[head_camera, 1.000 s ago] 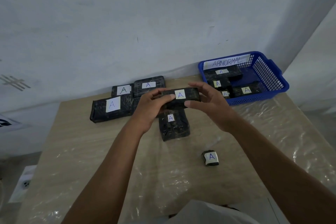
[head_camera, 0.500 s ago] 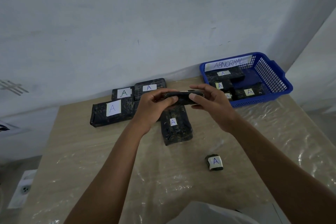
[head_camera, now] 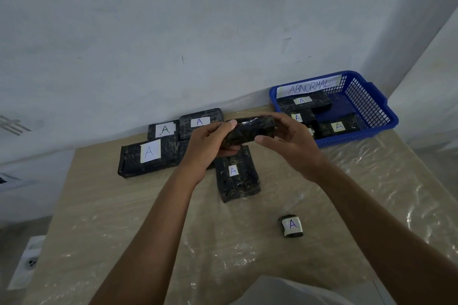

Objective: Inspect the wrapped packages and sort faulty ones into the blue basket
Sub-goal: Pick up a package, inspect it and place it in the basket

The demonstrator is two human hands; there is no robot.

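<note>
Black shiny-wrapped package (head_camera: 250,131) (label out of sight) held above the table's (head_camera: 124,218) far edge, left hand (head_camera: 210,142) and right hand (head_camera: 287,141) gripping its ends; blue basket (head_camera: 371,116) at far right corner

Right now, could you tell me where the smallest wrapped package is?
In the head view, the smallest package lies alone on the table, near and right of centre, below the right hand and nearer than the upright package.
</note>
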